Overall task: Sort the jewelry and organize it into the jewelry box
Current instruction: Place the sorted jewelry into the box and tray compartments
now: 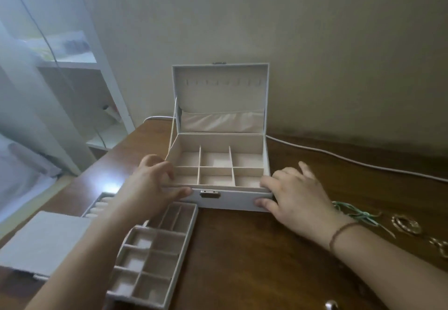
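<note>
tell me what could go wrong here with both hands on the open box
If the left hand and right hand pull the jewelry box nearer, it may bump the tray lying just in front. The upright lid could tip shut. The right forearm might sweep the gold chains beside it.

The jewelry box stood open on the wooden table, its upright lid walling off the far side while the six compartments lay open from above. The left hand and right hand blocked its front corners, and a divided tray crowded the table at its front left. Directly before the box bare wood gave room; to its right lay a green cord, gold pieces and a white cable.
</note>
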Tool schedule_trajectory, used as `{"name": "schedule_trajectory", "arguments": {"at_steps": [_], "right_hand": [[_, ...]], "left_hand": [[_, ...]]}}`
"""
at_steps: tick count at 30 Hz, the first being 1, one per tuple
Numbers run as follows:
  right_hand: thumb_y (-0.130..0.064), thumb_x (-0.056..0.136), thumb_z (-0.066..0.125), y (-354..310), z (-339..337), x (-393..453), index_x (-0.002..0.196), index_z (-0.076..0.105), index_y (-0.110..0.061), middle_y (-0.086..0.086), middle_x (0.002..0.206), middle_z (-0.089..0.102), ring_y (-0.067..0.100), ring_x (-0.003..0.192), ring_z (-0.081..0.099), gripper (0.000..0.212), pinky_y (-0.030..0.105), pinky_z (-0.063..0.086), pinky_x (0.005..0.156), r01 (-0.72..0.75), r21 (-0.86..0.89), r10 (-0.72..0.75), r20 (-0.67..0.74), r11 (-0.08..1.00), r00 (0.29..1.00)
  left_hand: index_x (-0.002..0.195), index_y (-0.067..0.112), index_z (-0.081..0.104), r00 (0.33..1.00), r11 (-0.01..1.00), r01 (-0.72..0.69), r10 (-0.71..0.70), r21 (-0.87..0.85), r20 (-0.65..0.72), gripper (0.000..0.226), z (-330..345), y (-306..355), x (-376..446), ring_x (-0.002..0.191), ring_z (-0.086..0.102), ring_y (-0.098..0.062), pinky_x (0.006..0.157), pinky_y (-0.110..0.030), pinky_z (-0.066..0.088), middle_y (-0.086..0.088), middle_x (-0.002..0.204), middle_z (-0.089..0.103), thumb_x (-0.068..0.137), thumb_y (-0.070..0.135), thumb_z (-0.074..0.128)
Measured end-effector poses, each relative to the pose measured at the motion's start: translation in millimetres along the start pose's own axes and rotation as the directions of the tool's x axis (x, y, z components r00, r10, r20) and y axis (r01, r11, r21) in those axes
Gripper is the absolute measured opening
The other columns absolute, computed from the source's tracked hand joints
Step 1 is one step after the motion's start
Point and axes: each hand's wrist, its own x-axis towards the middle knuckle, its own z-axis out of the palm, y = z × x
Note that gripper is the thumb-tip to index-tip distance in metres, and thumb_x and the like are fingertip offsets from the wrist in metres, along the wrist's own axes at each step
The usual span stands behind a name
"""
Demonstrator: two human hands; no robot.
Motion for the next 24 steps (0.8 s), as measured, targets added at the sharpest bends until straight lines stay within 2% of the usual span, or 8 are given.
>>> {"name": "schedule_trajectory", "arguments": {"at_steps": [3, 7, 11, 13, 16, 19, 21, 24], "right_hand": [[-0.056, 0.095, 0.038, 3, -3, 0, 0.112, 0.053, -0.034, -0.006, 0.115, 0.058, 0.019, 0.122, 0.044, 0.032, 0.050, 0.018, 0.115, 0.052, -0.017, -0.052, -0.006, 0.999, 0.999], [-0.048, 0.095, 0.044, 5, -14, -10, 0.104, 0.056, -0.031, -0.006, 0.107, 0.061, 0.021, 0.106, 0.047, 0.022, 0.040, 0.038, 0.090, -0.013, 0.027, 0.013, 0.018, 1.000, 1.000], [-0.047, 0.095, 0.044, 12, -22, -25, 0.128, 0.046, -0.035, -0.010, 0.125, 0.054, 0.017, 0.115, 0.044, 0.035, 0.035, 0.039, 0.094, -0.081, 0.128, 0.067, 0.111, 0.989, 0.992], [-0.048, 0.093, 0.049, 21, -27, -38, 0.136, 0.042, -0.034, -0.014, 0.129, 0.054, 0.013, 0.119, 0.046, 0.046, 0.032, 0.042, 0.096, -0.224, 0.222, 0.208, 0.095, 0.949, 0.974], [-0.043, 0.090, 0.057, 48, -25, -66, 0.121, 0.058, -0.031, -0.012, 0.121, 0.061, 0.012, 0.113, 0.049, 0.034, 0.025, 0.045, 0.085, -0.513, 0.290, 0.519, 0.062, 0.808, 0.852], [-0.052, 0.089, 0.055, 66, -14, -83, 0.123, 0.057, -0.036, -0.014, 0.126, 0.054, 0.011, 0.117, 0.046, 0.037, 0.022, 0.045, 0.083, -0.611, 0.138, 0.591, 0.161, 0.780, 0.790], [-0.051, 0.090, 0.054, 70, -7, -84, 0.124, 0.057, -0.037, -0.014, 0.127, 0.052, 0.012, 0.116, 0.044, 0.037, 0.023, 0.044, 0.084, -0.618, 0.106, 0.597, 0.178, 0.779, 0.782], [-0.040, 0.092, 0.056, 72, 0, -84, 0.110, 0.068, -0.032, -0.011, 0.115, 0.059, 0.016, 0.106, 0.047, 0.023, 0.030, 0.044, 0.081, -0.594, 0.153, 0.578, 0.137, 0.790, 0.804]], "left_hand": [[0.074, 0.025, 0.058, 0.996, 0.993, 0.042, -0.050, -0.114, -0.068, 0.040, 2, 5, -6, 0.101, 0.053, -0.015, 0.086, -0.033, 0.046, 0.008, 0.122, 0.047, 0.062, 0.051, 0.085], [0.067, 0.024, 0.052, 0.992, 0.985, 0.124, -0.126, -0.123, -0.006, 0.043, 1, 26, -22, 0.082, 0.059, -0.021, 0.074, -0.034, 0.048, 0.003, 0.126, 0.045, 0.060, 0.046, 0.089], [0.075, 0.020, 0.055, 0.983, 0.973, 0.176, -0.165, -0.146, 0.086, 0.042, -5, 39, -23, 0.086, 0.055, -0.020, 0.075, -0.031, 0.046, -0.004, 0.132, 0.043, 0.065, 0.044, 0.088], [0.081, 0.017, 0.059, 0.972, 0.940, 0.237, -0.231, -0.245, 0.051, 0.040, -6, 44, -22, 0.106, 0.052, -0.024, 0.087, -0.031, 0.040, -0.007, 0.126, 0.046, 0.069, 0.044, 0.085], [0.097, 0.014, 0.061, 0.934, 0.921, 0.232, -0.301, -0.313, -0.191, 0.036, -2, 67, -27, 0.124, 0.041, -0.037, 0.103, -0.040, 0.030, -0.013, 0.128, 0.049, 0.077, 0.043, 0.071], [0.108, 0.016, 0.060, 0.962, 0.951, -0.007, -0.077, -0.309, -0.261, 0.035, 16, 112, -39, 0.126, 0.041, -0.038, 0.107, -0.053, 0.030, -0.012, 0.129, 0.050, 0.079, 0.036, 0.060], [0.111, 0.024, 0.057, 0.975, 0.943, -0.193, 0.153, -0.270, -0.164, 0.034, 31, 147, -48, 0.125, 0.043, -0.037, 0.106, -0.057, 0.030, -0.008, 0.130, 0.051, 0.078, 0.032, 0.059], [0.105, 0.032, 0.059, 0.912, 0.895, -0.397, 0.409, -0.205, 0.019, 0.030, 52, 189, -59, 0.119, 0.046, -0.030, 0.104, -0.057, 0.032, 0.004, 0.123, 0.056, 0.076, 0.032, 0.065]]}}
